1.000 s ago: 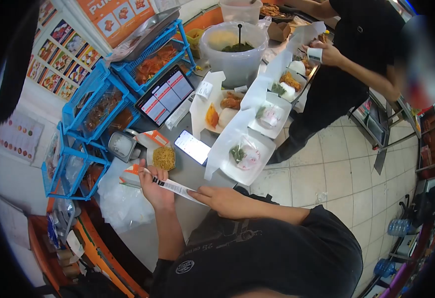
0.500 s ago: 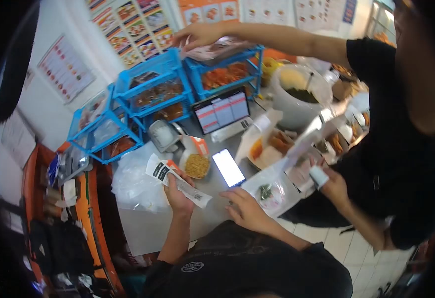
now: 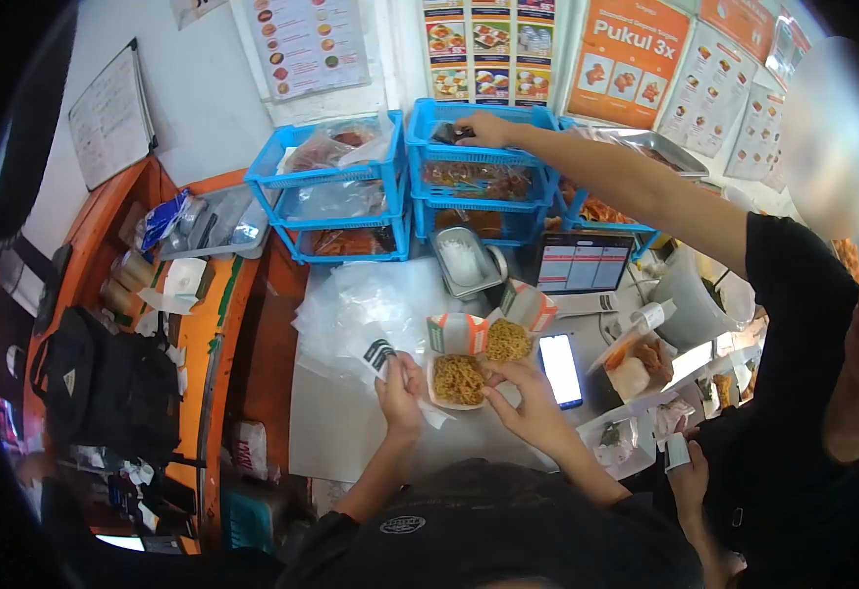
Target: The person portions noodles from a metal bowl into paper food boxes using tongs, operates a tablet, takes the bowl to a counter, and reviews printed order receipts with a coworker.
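Observation:
My left hand [image 3: 400, 391] is closed on a white printed paper slip [image 3: 378, 355], held above the left side of the nearer food box. With thumb and fingers at its right edge, my right hand [image 3: 526, 404] grips that open paper box of noodles [image 3: 459, 379]. A second paper box of noodles [image 3: 509, 340] stands just behind it to the right. Both boxes have raised orange, white and green lids. To the right of my right hand lies a phone [image 3: 560, 371] with a bright white screen.
Clear plastic bags [image 3: 356, 309] lie at the left, beside a metal container [image 3: 466, 263]. Blue stacked baskets [image 3: 326, 184] and a tablet [image 3: 587, 263] stand behind. A co-worker's arm [image 3: 626, 182] reaches into the middle stack; their other hand [image 3: 688, 473] holds a small pale item.
The view has swung left. My right hand has gone from beside the phone to the nearer noodle box. The co-worker's reaching hand has shifted from the right basket stack to the middle one.

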The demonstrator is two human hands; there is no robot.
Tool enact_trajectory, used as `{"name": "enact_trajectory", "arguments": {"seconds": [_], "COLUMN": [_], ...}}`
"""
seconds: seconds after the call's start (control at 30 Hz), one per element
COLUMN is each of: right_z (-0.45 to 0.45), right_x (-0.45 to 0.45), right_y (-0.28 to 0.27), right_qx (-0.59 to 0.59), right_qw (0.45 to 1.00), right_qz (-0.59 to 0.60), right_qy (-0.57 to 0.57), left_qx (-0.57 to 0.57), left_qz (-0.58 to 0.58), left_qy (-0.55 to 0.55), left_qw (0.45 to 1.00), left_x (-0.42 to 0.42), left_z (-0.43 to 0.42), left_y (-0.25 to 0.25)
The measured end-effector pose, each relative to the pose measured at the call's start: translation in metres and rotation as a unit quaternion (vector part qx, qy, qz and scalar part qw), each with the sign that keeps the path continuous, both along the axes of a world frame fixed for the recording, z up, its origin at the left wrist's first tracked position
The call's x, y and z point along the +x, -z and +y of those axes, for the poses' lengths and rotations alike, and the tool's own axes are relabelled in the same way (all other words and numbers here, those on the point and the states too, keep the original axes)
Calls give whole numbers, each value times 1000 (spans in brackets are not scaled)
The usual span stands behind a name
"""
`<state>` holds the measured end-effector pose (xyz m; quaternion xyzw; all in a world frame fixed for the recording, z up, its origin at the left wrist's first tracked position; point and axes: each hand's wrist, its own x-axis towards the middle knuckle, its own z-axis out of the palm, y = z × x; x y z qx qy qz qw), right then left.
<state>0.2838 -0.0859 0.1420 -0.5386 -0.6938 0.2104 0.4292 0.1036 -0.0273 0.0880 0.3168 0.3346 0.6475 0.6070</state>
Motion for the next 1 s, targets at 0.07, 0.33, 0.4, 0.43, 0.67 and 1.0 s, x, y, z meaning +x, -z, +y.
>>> {"name": "enact_trajectory", "arguments": {"seconds": [0.07,0.33,0.4,0.43,0.67,1.0], "right_z": [9,-5,-15,-21,-69,-127], "right_x": [-20,-36,-31,-28,-4,38], "right_y": [-6,5,10,12,14,29], "right_qx": [-12,-21,-21,-30,-49,-84], "right_qw": [999,999,1000,1000,996,983], "right_qz": [0,12,3,4,-1,-11], "right_qy": [-30,-34,-16,-4,80,165], "left_qx": [-28,-13,-31,-41,-47,-28], "left_qz": [-19,4,-4,-6,-4,17], "left_qy": [-51,-16,14,32,127,235], "left_qw": [998,1000,999,999,991,971], "left_x": [-23,-38,-25,-18,23,75], "left_z": [9,14,10,8,-12,-39], "left_y": [6,7,7,7,18,10]}}
